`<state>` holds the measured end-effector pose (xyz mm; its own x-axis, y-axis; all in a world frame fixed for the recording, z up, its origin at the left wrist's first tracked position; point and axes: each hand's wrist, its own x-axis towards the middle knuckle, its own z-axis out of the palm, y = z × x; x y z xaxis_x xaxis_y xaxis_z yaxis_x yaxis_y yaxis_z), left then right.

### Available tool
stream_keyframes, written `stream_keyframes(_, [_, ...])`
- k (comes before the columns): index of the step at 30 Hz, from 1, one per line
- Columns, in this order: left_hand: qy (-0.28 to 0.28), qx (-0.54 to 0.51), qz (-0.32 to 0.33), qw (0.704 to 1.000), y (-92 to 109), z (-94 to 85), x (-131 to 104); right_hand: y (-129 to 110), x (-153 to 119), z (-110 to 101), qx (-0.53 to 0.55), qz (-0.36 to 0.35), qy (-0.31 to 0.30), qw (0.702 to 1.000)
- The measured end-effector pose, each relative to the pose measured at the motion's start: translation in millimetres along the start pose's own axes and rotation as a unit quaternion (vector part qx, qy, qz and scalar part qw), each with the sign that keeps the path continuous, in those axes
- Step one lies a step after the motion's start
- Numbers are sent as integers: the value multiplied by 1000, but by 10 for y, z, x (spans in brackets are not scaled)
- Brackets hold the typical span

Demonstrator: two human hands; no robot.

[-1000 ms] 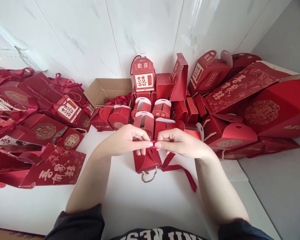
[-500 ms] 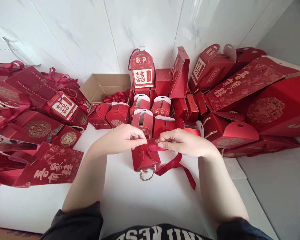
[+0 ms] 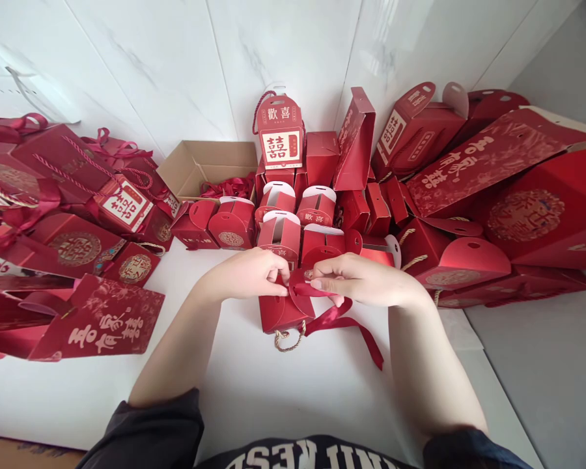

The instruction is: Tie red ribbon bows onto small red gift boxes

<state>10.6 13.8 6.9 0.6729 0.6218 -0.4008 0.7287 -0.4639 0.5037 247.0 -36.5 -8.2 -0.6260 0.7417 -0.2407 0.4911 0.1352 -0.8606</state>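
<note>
A small red gift box (image 3: 278, 314) with rounded top flaps and a gold cord handle (image 3: 288, 345) sits on the white table in front of me. A red ribbon (image 3: 356, 327) comes off its top, and its tail trails to the right across the table. My right hand (image 3: 354, 279) pinches the ribbon between thumb and fingers just above the box's right flap. My left hand (image 3: 258, 273) is closed, with thumb and curled fingers at the top of the left flap. The far side of the box is hidden behind my fingers.
Folded red gift boxes (image 3: 279, 231) stand in rows just beyond my hands. An open cardboard box (image 3: 185, 166) holds loose red ribbons. Ribboned boxes (image 3: 73, 241) pile up at left, bigger red boxes (image 3: 527, 208) at right. A marble-patterned wall (image 3: 293, 39) closes the back.
My left hand has lowered slightly onto the left flap, its fingers curling further down. The right hand still pinches the ribbon, now drawn taut toward the right. The view has shifted slightly.
</note>
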Motion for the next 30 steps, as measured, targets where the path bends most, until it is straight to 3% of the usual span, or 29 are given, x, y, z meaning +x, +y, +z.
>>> stream_keyframes(7, [-20,-36,4,999,-19,-1,26,62,50,34,-74,77,30,994])
stream_keyframes(19, [-88,-109,36,989,-82,9,119,-5,38,66,-75,1,-6,997])
stream_keyframes(21, [-83,-105,43,990,-86,17,125,10,64,77,-73,-13,16,997])
stream_keyframes(25, [-53,-88,43,994,-62,-37,34,6,175,137,-41,-86,122,988])
stream_keyframes(30, [22,-74,50,996,-51,-186,-185,29,271,180,-16,-74,86,993])
